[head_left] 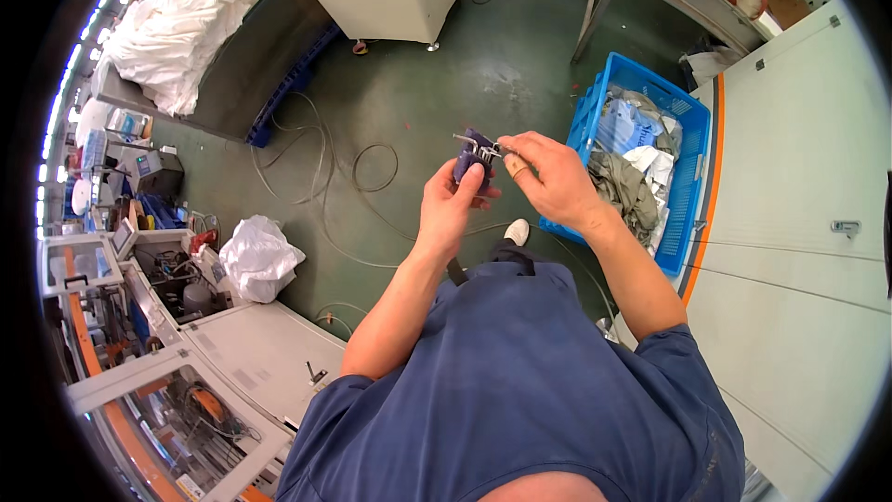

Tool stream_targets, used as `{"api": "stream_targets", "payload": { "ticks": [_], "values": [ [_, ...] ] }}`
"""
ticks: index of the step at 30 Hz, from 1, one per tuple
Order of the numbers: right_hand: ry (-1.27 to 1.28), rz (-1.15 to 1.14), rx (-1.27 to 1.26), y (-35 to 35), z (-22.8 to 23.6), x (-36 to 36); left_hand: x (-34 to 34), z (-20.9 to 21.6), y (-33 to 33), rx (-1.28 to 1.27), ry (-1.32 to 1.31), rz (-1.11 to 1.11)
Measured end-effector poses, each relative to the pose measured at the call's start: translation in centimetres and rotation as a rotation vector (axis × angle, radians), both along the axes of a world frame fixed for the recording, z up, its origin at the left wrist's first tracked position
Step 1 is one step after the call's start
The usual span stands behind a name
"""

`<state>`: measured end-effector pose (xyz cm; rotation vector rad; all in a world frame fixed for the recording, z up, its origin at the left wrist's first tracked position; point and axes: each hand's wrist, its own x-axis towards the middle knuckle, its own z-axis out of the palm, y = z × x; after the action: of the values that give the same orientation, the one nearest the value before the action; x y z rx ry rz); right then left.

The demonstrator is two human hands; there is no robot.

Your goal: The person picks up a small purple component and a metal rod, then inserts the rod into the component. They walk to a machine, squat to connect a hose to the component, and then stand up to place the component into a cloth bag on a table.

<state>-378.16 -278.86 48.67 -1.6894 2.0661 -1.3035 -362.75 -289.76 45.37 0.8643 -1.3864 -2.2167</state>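
my left hand [451, 197] is wrapped around a purple key holder [463, 165], the thumb lying along its near face and the fingers curled behind it. my right hand [550, 177] comes in from the other side with thumb and forefinger pinched together at the ends of the metal keys [490, 154] that stick out of it; exactly which key they have is too small to tell. the holder is up in the air in front of my belly, over the green floor [502, 84], with no worktop under it.

i'd judge the whole thing light enough for one hand, though dense for its size because of the steel. the keys look thin, stiff and smooth, so a bare fingertip could slide along them, more so if there is any oil, which i can't make out. the holder's broad body seems the best place for my left hand, thumb flat on the face and clear of the bent ends. for a single key, i'd take it near its free end, where there is leverage, and mind the neighbouring tips. nothing about it looks fragile; a slip would more likely nip skin or drop it.

to the right of my hands stands a blue crate [691, 191] of crumpled cloths [624, 191]; a thin hose [325, 144] loops on the floor to the left.
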Motion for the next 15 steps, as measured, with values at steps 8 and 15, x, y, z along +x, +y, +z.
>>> {"api": "stream_targets", "payload": {
  "ticks": [8,15],
  "values": [
    [-0.066,-0.085,0.028,-2.0,-2.4,-4.6,-8.3,-1.5,-3.1,0.137,-0.008,-0.056],
    [-0.377,-0.329,0.018,-1.1,-2.5,-9.3,-13.6,-2.7,-5.0,0.183,-0.08,-0.555]
  ]
}}
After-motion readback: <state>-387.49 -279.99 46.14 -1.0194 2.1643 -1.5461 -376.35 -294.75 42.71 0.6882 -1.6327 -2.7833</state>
